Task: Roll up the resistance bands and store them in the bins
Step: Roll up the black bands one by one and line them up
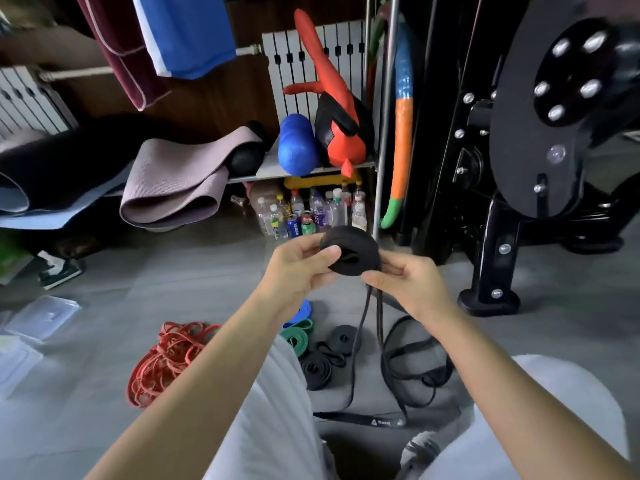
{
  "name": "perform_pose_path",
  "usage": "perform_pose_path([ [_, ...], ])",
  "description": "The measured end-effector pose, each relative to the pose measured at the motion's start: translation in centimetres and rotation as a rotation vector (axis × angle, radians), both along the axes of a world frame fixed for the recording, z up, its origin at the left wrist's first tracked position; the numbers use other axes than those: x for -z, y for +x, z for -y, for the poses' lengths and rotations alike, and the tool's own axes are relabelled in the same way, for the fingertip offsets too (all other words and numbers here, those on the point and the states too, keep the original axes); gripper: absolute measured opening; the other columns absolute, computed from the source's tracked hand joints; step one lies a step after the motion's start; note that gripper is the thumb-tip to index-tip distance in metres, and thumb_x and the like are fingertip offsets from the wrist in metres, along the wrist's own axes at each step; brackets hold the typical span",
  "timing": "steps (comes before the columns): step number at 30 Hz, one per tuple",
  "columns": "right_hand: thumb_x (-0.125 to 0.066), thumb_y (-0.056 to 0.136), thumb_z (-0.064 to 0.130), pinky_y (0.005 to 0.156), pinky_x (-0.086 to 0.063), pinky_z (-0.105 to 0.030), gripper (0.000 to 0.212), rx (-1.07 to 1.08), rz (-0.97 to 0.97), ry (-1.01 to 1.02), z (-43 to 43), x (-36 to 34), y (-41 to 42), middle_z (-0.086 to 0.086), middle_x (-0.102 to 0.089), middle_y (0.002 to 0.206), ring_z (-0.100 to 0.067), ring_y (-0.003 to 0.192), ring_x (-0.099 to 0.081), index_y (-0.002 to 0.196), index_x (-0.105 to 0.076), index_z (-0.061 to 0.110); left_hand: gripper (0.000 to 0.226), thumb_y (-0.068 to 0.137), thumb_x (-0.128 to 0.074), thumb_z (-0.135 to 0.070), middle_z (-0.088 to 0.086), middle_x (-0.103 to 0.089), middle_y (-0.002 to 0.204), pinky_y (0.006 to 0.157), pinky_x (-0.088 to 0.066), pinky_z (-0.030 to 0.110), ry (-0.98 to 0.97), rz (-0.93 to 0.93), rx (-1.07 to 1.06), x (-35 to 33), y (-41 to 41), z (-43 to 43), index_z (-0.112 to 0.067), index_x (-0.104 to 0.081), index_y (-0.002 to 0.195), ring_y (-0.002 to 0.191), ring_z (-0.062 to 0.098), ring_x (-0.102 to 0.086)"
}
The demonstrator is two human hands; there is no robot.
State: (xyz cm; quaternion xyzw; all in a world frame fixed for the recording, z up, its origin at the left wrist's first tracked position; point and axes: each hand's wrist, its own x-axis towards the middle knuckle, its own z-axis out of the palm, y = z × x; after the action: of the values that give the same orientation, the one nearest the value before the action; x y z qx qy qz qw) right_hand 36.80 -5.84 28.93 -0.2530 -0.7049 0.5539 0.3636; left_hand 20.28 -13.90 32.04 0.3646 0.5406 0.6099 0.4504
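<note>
- Grey floor (207, 289) — everything below rests on it.
- Heap of red bands (166, 358), at the left.
- Coiled green band (298, 336), touching a blue band (302, 310) behind it.
- Black rolls (316, 370), just beside the green band.
- Black band (415, 372) — loose loops sprawled right of the rolls.
- Clear plastic containers (41, 317), far left.
- Bottles and cans (311, 213), standing at the back.
- Black machine foot (488, 299), at the right.

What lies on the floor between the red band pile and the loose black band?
In the head view: a blue band, a green band and two rolled black bands.
</note>
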Motion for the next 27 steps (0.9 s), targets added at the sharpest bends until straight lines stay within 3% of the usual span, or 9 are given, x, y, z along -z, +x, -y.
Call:
perform_pose_path([
  [4,-0.070,0.080,0.003,0.075,-0.050,-0.011,0.031,0.065,-0.064,-0.101,0.6,1.7,0.2,0.018,-0.073,0.090,-0.001,0.091,-0.068,0.093,-0.069,0.031,0.018,0.090,-0.053,-0.004,0.009,-0.072,0.094,0.069,-0.058,0.022,0.001,0.304,0.025,2.7,1.4,0.8,-0.006,-0.062,0.106,0.084,0.018,-0.070],
  [6,-0.072,0.079,0.007,0.080,-0.051,-0.016,0.026,0.051,0.030,-0.076,0.4,2.3,0.7,0.015,-0.074,0.091,-0.002,0.092,-0.068,0.093,-0.071,0.029,0.015,0.090,-0.054,-0.003,0.007,-0.072,0.095,0.072,-0.058,0.025,-0.049,0.228,0.040,3.4,1.4,1.1,-0.009,-0.061,0.103,0.086,0.018,-0.070],
  [9,-0.076,0.076,0.012,0.088,-0.053,-0.026,0.024,0.045,0.211,-0.051,0.1,2.8,1.0,0.012,-0.073,0.091,-0.002,0.088,-0.068,0.094,-0.070,0.027,0.024,0.085,-0.065,-0.006,-0.004,-0.066,0.100,0.082,-0.055,0.026,-0.141,-0.409,0.051,3.3,0.5,1.0,-0.020,-0.059,0.103,0.095,0.014,-0.064],
  [12,-0.079,0.073,0.021,0.088,-0.054,-0.031,0.027,0.009,0.432,0.135,0.3,2.9,0.6,0.011,-0.073,0.093,-0.002,0.087,-0.068,0.099,-0.072,0.024,0.053,0.078,-0.073,-0.025,-0.017,-0.056,0.105,0.086,-0.044,0.023,-0.150,-1.033,0.188,2.3,-0.1,0.6,-0.028,-0.052,0.127,0.098,0.005,-0.053],
  [14,-0.079,0.073,0.024,0.087,-0.054,-0.033,0.029,-0.024,0.477,0.183,0.6,2.7,0.3,0.011,-0.073,0.093,-0.001,0.086,-0.067,0.101,-0.072,0.026,0.049,0.078,-0.072,-0.033,-0.014,-0.058,0.103,0.079,-0.042,0.025,-0.190,-1.289,0.311,1.7,0.0,0.3,-0.028,-0.056,0.124,0.095,0.009,-0.055],
  [16,-0.079,0.072,0.025,0.085,-0.055,-0.031,0.030,-0.017,0.475,0.210,0.6,2.3,0.2,0.014,-0.072,0.090,0.001,0.085,-0.067,0.101,-0.072,0.027,0.032,0.080,-0.070,-0.032,-0.010,-0.059,0.089,0.068,-0.040,0.026,-0.195,-1.395,0.321,1.3,0.0,0.2,-0.024,-0.062,0.110,0.087,0.015,-0.058],
  [18,-0.080,0.072,0.024,0.083,-0.055,-0.027,0.032,0.006,0.419,0.213,0.5,1.8,0.3,0.016,-0.070,0.087,0.003,0.084,-0.066,0.102,-0.071,0.024,0.024,0.078,-0.072,-0.027,-0.010,-0.062,0.083,0.068,-0.043,0.026,-0.161,-1.287,0.251,1.2,-0.4,0.1,-0.023,-0.067,0.101,0.082,0.013,-0.059],
  [22,-0.080,0.071,0.022,0.079,-0.053,-0.019,0.032,0.024,0.351,0.193,0.1,1.6,0.5,0.018,-0.068,0.083,0.002,0.083,-0.067,0.102,-0.071,0.020,0.026,0.074,-0.076,-0.008,-0.014,-0.070,0.082,0.076,-0.054,0.023,-0.099,-0.691,0.131,1.6,-1.1,0.4,-0.029,-0.067,0.086,0.079,0.004,-0.067],
  [27,-0.078,0.074,0.015,0.076,-0.049,-0.008,0.032,0.018,0.179,0.037,0.2,2.6,0.5,0.024,-0.070,0.081,0.005,0.086,-0.067,0.096,-0.068,0.036,0.025,0.077,-0.072,-0.008,0.003,-0.074,0.090,0.069,-0.058,0.028,-0.050,-0.126,0.074,3.2,-0.5,0.7,-0.020,-0.067,0.098,0.084,0.019,-0.071],
])
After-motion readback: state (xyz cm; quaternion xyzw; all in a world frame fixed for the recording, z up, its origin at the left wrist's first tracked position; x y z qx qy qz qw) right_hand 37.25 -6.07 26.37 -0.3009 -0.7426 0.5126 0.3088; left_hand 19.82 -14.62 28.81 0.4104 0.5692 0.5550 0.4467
